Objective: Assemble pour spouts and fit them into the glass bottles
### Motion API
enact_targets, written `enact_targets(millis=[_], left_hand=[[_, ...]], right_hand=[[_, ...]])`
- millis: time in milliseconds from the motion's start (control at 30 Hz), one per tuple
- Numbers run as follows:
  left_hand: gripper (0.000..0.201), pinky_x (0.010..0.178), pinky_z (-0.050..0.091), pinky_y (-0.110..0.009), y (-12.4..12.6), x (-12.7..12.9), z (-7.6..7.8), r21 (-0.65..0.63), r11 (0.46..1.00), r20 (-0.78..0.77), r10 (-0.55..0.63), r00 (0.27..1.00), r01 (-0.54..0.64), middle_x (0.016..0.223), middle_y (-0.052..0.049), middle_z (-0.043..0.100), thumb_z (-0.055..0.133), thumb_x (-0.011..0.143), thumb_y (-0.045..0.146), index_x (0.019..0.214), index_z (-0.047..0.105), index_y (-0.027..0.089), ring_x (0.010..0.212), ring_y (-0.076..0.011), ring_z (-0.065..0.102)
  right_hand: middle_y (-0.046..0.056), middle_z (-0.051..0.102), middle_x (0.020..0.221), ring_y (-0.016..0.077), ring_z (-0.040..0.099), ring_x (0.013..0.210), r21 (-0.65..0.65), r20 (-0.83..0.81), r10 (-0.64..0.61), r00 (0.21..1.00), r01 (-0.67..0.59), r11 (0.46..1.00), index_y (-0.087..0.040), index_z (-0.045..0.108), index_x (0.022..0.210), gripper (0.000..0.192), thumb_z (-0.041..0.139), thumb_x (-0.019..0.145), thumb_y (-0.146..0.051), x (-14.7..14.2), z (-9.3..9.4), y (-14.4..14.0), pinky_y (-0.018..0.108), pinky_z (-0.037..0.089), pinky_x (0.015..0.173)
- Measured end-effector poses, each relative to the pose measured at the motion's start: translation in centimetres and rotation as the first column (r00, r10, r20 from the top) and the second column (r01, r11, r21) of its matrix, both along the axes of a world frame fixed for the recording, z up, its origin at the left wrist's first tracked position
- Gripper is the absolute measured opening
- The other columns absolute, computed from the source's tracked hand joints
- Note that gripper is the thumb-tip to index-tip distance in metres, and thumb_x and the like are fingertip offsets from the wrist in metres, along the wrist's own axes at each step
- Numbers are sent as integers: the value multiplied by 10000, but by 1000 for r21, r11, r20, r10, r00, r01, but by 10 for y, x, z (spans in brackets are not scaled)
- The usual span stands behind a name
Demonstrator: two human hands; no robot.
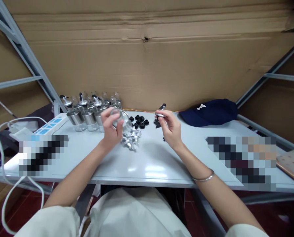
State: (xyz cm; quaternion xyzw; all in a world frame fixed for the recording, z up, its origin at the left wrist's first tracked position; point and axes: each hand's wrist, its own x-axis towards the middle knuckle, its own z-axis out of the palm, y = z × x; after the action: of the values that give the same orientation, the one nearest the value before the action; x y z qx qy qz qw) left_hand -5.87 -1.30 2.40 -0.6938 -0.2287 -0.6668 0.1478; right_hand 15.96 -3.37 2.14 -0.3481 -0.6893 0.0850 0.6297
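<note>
My left hand [110,130] is closed around a clear glass bottle [123,121], tilted with its round end toward me; the rest of it is partly hidden. My right hand [171,129] pinches a pourer cap [160,115] with a metal rim and a black tip pointing up. The two hands are apart, raised over the table. Between and below them lies a pile of silvery spout pieces [131,142]. Behind that pile sit several black ring-shaped plugs [142,126]. Small black parts [157,123] lie just behind my right hand, partly covered by it.
Several glass bottles with steel sleeves [89,116], some with pourers, stand back left. A white power strip [53,124] with cables is at the left. A navy cap [211,113] lies back right. Cardboard [147,72] walls the back; metal frame bars [33,62] rise at the sides.
</note>
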Motion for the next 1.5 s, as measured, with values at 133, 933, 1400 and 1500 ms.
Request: enact_targets(millis=[133, 933, 1400, 1500], left_hand=[[287, 794, 533, -394, -25, 23, -6, -69, 959, -135, -281, 950, 274, 1118, -48, 389, 341, 934, 322, 1182, 222, 403, 948, -172, 549], [547, 878, 506, -364, -27, 73, -25, -522, 677, -14, -616, 788, 520, 1153, -105, 506, 388, 941, 331, 1366, 46, 307, 1051, -171, 566], [600, 835, 508, -343, -18, 57, -1, -739, 319, 100, -820, 564, 594, 1049, -67, 606, 568, 864, 328, 1368, 243, 308, 878, -165, 645], [592, 845, 493, -351, -16, 57, -2, -736, 272, 151, -827, 542, 620, 1014, -56, 615, 590, 850, 331, 1340, 258, 312, 890, -169, 644]], right_hand=[[73, 615, 1038, 203, 620, 936, 32, -37, -38, 999, 39, 999, -251, 608, 1077, 221, 476, 920, -333, 1, -1, 0, 352, 537, 798], [124, 511, 1268, 300, 528, 1137, 333, 144, -162, 976, 106, 937, -275, 319, 1398, 573, 501, 862, -364, -5, -6, -15, 482, 535, 873], [88, 598, 1045, 222, 601, 859, 361, 121, -15, 992, -30, 932, -250, 563, 1145, 357, 578, 791, -204, -7, 1, -14, 391, 537, 706], [88, 599, 1032, 218, 601, 849, 358, 118, 36, 992, -76, 931, -239, 568, 1123, 348, 576, 781, -174, -7, 2, -13, 389, 535, 697]])
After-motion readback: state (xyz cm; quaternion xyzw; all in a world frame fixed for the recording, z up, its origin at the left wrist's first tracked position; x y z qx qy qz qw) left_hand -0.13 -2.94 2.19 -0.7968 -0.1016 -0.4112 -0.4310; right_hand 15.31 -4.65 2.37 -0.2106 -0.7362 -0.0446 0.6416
